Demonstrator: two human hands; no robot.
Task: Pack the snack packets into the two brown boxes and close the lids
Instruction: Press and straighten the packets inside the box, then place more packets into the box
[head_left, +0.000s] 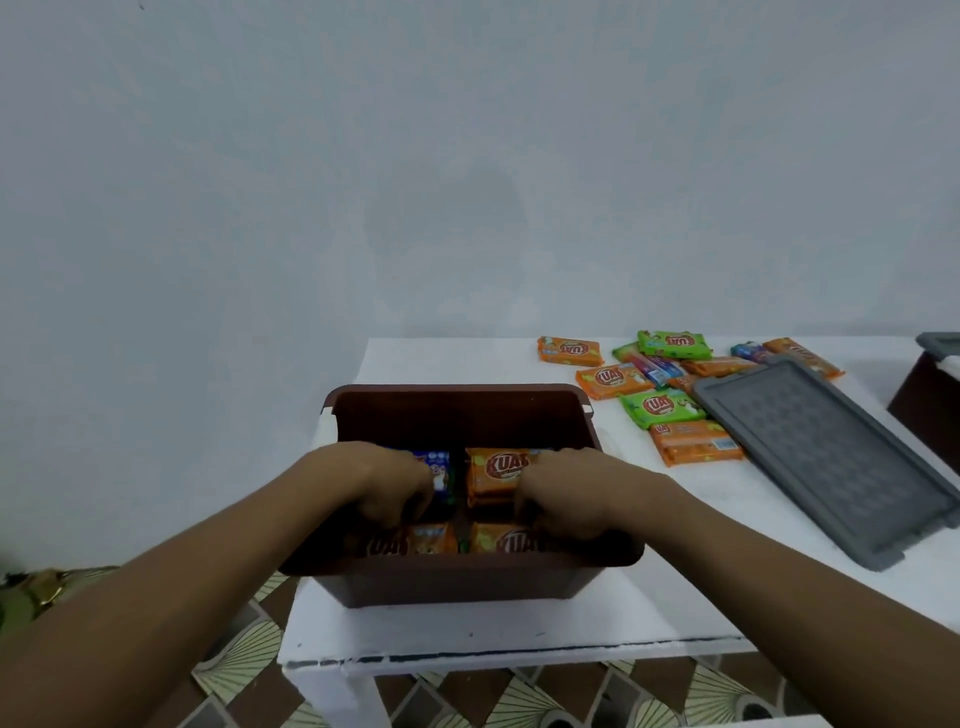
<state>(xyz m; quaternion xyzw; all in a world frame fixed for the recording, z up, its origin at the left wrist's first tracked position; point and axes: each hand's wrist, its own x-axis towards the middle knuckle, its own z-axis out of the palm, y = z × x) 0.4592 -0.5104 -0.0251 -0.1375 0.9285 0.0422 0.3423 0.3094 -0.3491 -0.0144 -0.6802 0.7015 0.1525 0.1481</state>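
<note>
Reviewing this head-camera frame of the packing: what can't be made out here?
- Fingertips of the left hand and right hand: curled down among the packets in the brown box, so any grip is hidden.
- Second brown box: cut off by the right edge; contents unseen.
- Packets under the grey lid: its far end covers part of the pile.
- Blue packet print: blurred, half covered by the left hand.

The near box (457, 584) is brown. Inside it lie orange packets (493, 475) and a blue packet (439, 467). On the white worktop (675, 603), the far packets (660, 408) are green and orange. The lid (831, 457) on the right is grey with a checked pattern. The floor (249, 660) has brown and cream fan shapes.
</note>
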